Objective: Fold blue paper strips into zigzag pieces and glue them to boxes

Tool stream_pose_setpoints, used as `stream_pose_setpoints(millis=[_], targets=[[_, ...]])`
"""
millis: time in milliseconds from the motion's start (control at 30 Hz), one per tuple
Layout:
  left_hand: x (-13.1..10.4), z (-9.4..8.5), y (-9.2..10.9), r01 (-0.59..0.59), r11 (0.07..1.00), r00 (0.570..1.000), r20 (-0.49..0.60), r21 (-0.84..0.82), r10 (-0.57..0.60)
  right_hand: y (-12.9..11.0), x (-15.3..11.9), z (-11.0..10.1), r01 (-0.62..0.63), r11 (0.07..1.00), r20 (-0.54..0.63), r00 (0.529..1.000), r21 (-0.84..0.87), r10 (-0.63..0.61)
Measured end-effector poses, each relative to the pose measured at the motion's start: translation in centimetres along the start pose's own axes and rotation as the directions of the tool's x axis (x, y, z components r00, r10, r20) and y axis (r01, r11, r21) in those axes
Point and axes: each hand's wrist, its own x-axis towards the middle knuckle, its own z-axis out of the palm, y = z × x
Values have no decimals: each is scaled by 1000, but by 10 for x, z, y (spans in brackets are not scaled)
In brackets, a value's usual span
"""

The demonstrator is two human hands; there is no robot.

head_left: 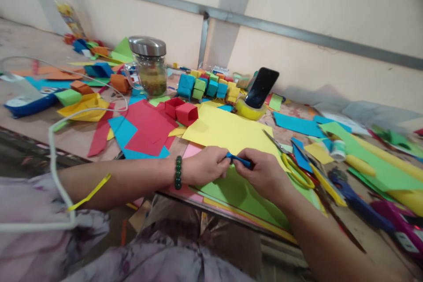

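Between my two hands is a narrow strip of blue paper (243,161), held just above the stacked sheets. My left hand (209,165), with a green bead bracelet (178,172) at its wrist, is closed on the strip's left end. The fingers of my right hand (264,171) pinch its right part. Under them lie a green sheet (251,200) and a large yellow sheet (231,128). Yellow-handled scissors (297,172) rest right of my right hand. My palms hide part of the strip.
Beyond the sheets stand a glass tea jar (150,72), small paper boxes (187,84) and a phone (262,88) propped in a yellow tape roll (250,109). Red paper (148,128) lies left. Blue-handled pliers (358,202) lie right. A white cable (53,154) loops at left.
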Motion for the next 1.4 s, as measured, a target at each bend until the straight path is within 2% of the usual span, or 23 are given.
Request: stream_pose_setpoints(millis=[133, 233, 333, 400, 467, 533, 600, 667, 767, 867, 1000, 1133, 1300, 1400], targets=[[-1, 6, -1, -41, 981, 996, -71, 191, 55, -10, -6, 10, 36, 971, -90, 994, -236, -59], [-2, 11, 0, -35, 964, 995, -76, 265, 57, -22, -13, 22, 41, 848, -216, 960, -528, -181], [-2, 15, 0, -20, 972, 996, -79, 233, 40, -28, -17, 28, 14, 751, -261, 933, -660, -247], [1, 15, -2, -46, 980, 991, -117, 194, 70, -26, -15, 26, 6, 767, -290, 924, -642, -250], [3, 14, -3, -90, 989, 979, -171, 121, 110, -21, -12, 21, 26, 842, -341, 908, -539, -246], [5, 12, -2, -129, 992, 968, -219, -9, 124, -15, -10, 14, 107, 925, -395, 882, -363, -257], [4, 11, 0, -178, 975, 955, -262, -133, 139, -11, -9, 8, 207, 953, -463, 838, -220, -289], [2, 12, 3, -246, 953, 932, -312, -177, 183, -9, -10, 7, 281, 935, -521, 777, -215, -353], [-1, 15, 6, -327, 931, 901, -351, -164, 255, -10, -12, 8, 319, 881, -528, 710, -350, -466], [-4, 19, 6, -345, 919, 905, -329, -190, 271, -11, -13, 10, 296, 844, -490, 708, -448, -509], [-9, 16, 10, -323, 907, 929, -274, -271, 249, -14, -14, 11, 259, 829, -450, 739, -496, -501], [-11, 10, 12, -266, 878, 956, -223, -397, 188, -20, -16, 16, 316, 823, -409, 748, -472, -522], [-3, 9, 7, -302, 743, 947, -278, -598, 161, -24, -19, 22, 395, 806, -351, 750, -441, -560], [0, 6, 4, -344, 655, 936, -302, -673, 182, -19, -19, 18, 456, 805, -367, 724, -381, -584]])
